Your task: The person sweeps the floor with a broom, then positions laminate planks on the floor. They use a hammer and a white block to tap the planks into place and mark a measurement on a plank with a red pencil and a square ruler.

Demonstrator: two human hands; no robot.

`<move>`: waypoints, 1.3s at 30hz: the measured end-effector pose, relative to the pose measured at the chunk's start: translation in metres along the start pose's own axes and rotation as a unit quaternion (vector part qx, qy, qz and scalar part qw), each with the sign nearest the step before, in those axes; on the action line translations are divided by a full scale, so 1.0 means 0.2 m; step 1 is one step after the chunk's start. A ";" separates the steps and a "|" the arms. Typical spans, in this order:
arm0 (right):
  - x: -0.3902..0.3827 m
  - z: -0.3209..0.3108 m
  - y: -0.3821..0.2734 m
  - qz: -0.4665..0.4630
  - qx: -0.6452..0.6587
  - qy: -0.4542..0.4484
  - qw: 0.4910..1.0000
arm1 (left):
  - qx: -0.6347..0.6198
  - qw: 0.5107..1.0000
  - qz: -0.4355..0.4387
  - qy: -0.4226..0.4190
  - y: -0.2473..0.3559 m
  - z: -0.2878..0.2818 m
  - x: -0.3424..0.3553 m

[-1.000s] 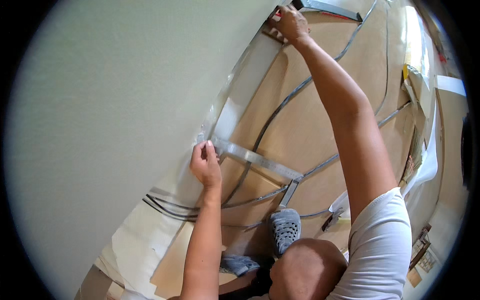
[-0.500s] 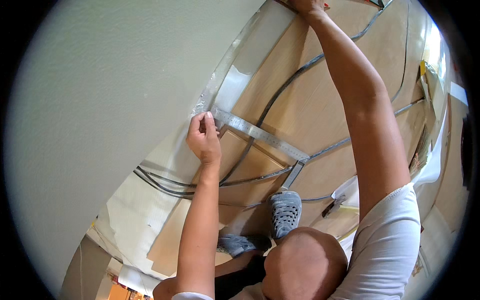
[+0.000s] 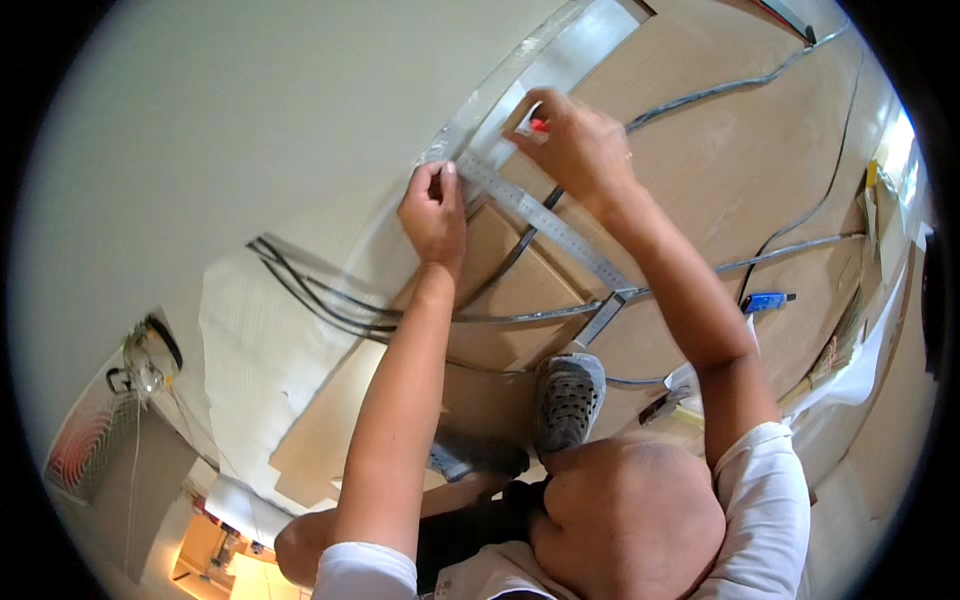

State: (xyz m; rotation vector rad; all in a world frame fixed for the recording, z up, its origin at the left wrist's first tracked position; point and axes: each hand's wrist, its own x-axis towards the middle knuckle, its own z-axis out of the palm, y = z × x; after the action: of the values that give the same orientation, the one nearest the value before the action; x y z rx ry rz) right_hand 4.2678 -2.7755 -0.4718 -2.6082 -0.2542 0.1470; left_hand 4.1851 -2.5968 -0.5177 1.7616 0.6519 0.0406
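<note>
A steel carpenter's square [image 3: 545, 222] lies slantwise over the wooden boards, its short arm at the end nearest my shoe. My left hand [image 3: 435, 218] is closed, with thumb and forefinger pinched at the far end of the long blade, beside a pale strip [image 3: 575, 55] along the wall. Just above the blade, my right hand [image 3: 582, 150] is curled round a small red object [image 3: 540, 125]; the fingers hide most of it, so its kind does not show. Under the blade passes a dark cable [image 3: 515, 255].
The pale wall [image 3: 250, 130] fills the left side. Several cables cross the wooden boards [image 3: 690, 170]. A blue-handled tool [image 3: 768, 302] lies at the right, near torn paper [image 3: 850, 370]. My grey shoe [image 3: 568, 405] stands close to the square's short arm.
My right hand has come back from the far top edge to beside the square, with a red object in it. My left hand stays at the blade's end. The view has shifted.
</note>
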 end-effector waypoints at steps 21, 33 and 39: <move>0.00 0.23 -0.31 0.026 0.155 -0.055 0.986 | 0.051 0.990 0.108 0.070 0.01 -0.14 0.08; -0.78 -0.10 0.02 -0.030 -0.081 -0.072 0.994 | 0.254 0.922 0.261 0.127 -0.09 -0.12 0.15; -0.75 -0.04 -0.01 -0.054 -0.013 -0.105 0.993 | 0.237 0.942 0.220 0.091 -0.09 -0.11 0.15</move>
State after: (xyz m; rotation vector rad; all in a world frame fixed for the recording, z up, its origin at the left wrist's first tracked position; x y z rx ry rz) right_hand 4.1225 -2.8087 -0.4562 -2.5979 -0.4727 0.3831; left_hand 4.1959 -2.5612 -0.5367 2.3686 0.4026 0.3867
